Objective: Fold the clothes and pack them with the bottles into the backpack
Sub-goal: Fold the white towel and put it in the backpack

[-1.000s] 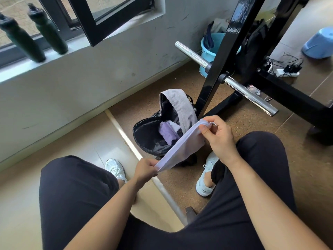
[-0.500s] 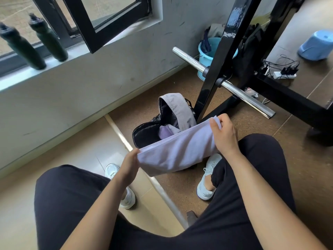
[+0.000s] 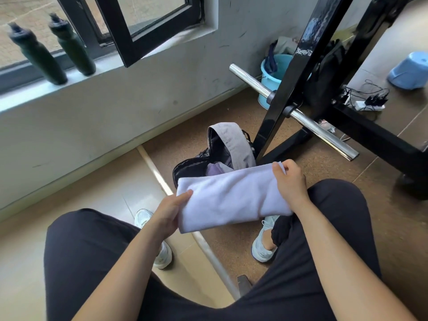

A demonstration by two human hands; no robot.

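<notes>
Lavender cloth [image 3: 231, 200], folded: soft, light, limp; left hand [image 3: 170, 210] and right hand [image 3: 290, 184] pinch opposite ends; support both ends.

A soft matt lilac cloth [image 3: 231, 200] contrasts with the polished chrome bar [image 3: 301, 117], glossy black painted frame [image 3: 291, 84], speckled cork-like floor [image 3: 231, 126] and smooth beige tiles [image 3: 92, 193].

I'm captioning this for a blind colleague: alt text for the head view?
A seated person's left hand and right hand hold a folded pale lilac cloth at its ends; an open backpack sits on the floor beyond it. Two dark green bottles stand on the windowsill.
</notes>
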